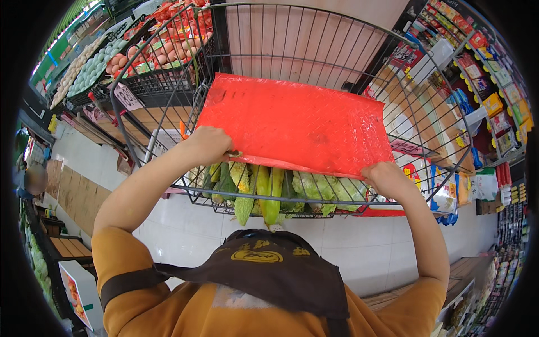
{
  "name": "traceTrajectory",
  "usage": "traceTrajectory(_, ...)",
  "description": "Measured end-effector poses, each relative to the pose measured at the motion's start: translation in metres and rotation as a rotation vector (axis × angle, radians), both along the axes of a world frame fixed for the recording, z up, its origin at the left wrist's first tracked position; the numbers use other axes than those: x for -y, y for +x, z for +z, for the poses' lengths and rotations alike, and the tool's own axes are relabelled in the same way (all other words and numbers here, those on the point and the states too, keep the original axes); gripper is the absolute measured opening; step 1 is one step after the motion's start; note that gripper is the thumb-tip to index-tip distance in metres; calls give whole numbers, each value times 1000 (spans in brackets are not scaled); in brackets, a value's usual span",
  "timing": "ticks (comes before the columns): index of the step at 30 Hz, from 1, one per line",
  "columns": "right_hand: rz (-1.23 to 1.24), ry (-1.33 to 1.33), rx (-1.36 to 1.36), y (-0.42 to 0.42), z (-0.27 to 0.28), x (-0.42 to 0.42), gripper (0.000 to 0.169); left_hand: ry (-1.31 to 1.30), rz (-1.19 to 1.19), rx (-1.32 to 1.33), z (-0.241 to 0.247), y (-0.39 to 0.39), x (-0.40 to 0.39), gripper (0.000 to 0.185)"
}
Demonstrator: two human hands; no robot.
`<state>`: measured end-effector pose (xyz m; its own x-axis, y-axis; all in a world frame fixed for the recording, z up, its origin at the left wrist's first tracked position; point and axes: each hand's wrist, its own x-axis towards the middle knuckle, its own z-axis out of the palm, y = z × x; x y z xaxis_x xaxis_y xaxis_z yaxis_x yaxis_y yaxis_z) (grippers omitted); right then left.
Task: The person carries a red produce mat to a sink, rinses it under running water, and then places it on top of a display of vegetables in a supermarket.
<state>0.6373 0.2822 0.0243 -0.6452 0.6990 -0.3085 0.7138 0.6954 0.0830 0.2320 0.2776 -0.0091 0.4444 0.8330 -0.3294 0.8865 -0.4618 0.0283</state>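
A red plastic sheet (294, 126), scuffed and creased, spreads across the inside of a black wire shopping cart (278, 198). My left hand (210, 145) grips its near left corner, and my right hand (383, 179) pinches its near right corner. Vegetables show from under the sheet's near edge: pale bitter melon (243, 206), long green peppers or similar vegetables (271, 193), and leafy light-green heads (316, 187). How far they reach beneath the sheet is hidden.
Crates of eggs (99, 59), some in red net bags, stand at the upper left beyond the cart. Shelves of packaged goods (488, 80) line the right. Bagged goods (444, 191) lie at the cart's right side. A person (36, 179) is at the far left.
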Motion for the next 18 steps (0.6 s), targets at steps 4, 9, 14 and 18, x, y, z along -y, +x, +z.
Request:
traceTrajectory(4, 33, 83, 81, 6, -21, -21, 7, 13, -39, 11, -5, 8, -2, 19)
traceTrajectory(9, 56, 90, 136, 11, -36, -34, 8, -87, 26, 15, 0, 2, 3, 18)
traceTrajectory(14, 141, 64, 192, 2, -31, -38, 9, -20, 74, -88, -3, 5, 6, 16)
traceTrajectory(18, 198, 80, 210, 0, -36, -39, 11, -5, 94, -160, -13, 6, 3, 17)
